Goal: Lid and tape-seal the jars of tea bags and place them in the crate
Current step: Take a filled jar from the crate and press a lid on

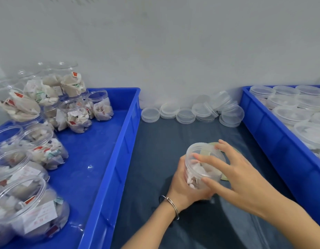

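Note:
A clear plastic jar [202,164] full of tea bags, with a clear lid on top, sits tilted over the dark table between the two crates. My left hand [184,186] grips its lower side from the left. My right hand [234,173] lies over its right side with fingers spread and fairly straight, the fingertips touching the lid rim and jar wall. A tape roll [225,177] peeks out beneath the jar, mostly hidden. The blue crate [274,126] on the right holds several lidded jars [292,112].
A blue tray [109,159] on the left holds several unlidded jars of tea bags [44,146], some stacked. Loose clear lids [186,115] lie in a row along the back wall. Dark table surface [155,141] shows between the containers.

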`<state>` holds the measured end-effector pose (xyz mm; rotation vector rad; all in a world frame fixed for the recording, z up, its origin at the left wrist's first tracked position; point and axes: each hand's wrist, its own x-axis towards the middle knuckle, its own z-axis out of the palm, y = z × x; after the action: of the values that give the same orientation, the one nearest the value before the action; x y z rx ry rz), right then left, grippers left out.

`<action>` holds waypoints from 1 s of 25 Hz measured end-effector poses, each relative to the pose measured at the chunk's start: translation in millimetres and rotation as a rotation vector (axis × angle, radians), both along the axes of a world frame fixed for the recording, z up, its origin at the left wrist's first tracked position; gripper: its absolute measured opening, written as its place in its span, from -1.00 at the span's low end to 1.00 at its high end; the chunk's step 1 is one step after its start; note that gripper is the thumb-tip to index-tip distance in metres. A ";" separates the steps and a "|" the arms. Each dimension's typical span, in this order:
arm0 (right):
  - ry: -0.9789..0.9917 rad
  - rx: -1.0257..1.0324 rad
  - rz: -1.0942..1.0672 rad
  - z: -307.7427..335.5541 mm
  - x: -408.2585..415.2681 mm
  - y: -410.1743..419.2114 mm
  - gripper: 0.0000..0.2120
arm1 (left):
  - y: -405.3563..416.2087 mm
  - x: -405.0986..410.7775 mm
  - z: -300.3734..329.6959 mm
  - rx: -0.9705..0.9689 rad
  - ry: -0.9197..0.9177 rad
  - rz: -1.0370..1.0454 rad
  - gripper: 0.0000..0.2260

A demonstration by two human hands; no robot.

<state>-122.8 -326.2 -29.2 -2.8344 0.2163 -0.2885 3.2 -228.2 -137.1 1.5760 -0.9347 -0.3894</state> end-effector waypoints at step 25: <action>-0.047 0.051 0.390 7.3 24.2 -6.0 -0.54 | -2.0 1.9 27.4 0.309 -0.546 -0.236 -0.61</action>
<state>-98.6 -332.2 -22.0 -2.7374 -0.3310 -0.2576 5.2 -230.2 -109.8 1.9051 -1.5465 -0.2778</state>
